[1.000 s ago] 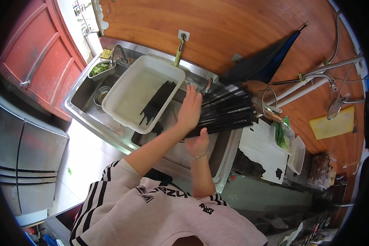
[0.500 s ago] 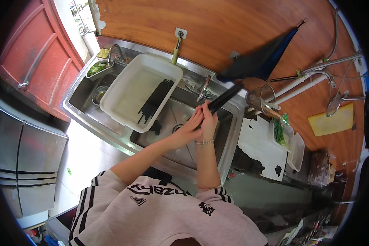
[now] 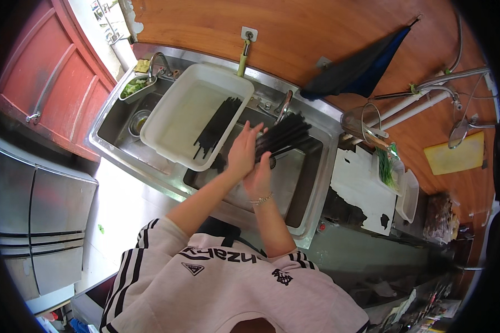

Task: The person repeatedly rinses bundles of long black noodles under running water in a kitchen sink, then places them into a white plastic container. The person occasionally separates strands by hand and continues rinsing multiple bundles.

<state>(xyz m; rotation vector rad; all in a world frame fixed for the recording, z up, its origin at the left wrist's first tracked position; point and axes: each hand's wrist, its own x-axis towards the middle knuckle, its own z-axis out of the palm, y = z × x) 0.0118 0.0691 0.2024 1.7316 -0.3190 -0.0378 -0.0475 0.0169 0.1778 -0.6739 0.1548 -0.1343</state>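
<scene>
A bundle of black chopsticks [image 3: 286, 136] is held between my two palms above the right sink bowl [image 3: 294, 188]; its far ends fan out to the upper right. My left hand [image 3: 243, 152] presses on the bundle from the left, its fingers pointing away from me. From the near right, my right hand [image 3: 258, 178] wraps the lower ends, thumb up; its other fingers are partly hidden. More black chopsticks [image 3: 219, 126] lie side by side in a white plastic basin [image 3: 186, 111], which holds shallow water and sits across the sink just left of my hands.
A faucet [image 3: 284, 105] rises behind the bundle, and a second faucet [image 3: 162, 64] stands at the far left. Beside it is a small tray of chopped greens [image 3: 133, 87]. Right of the sink are a white board [image 3: 353, 180] and a container of green onions [image 3: 387, 169]. A dark umbrella [image 3: 361, 66] hangs on the wall.
Both hands have moved left and nearer with the chopsticks. The bundle, narrow before, now spreads into a fan, and my palms have shifted against each other. The view has shifted slightly.
</scene>
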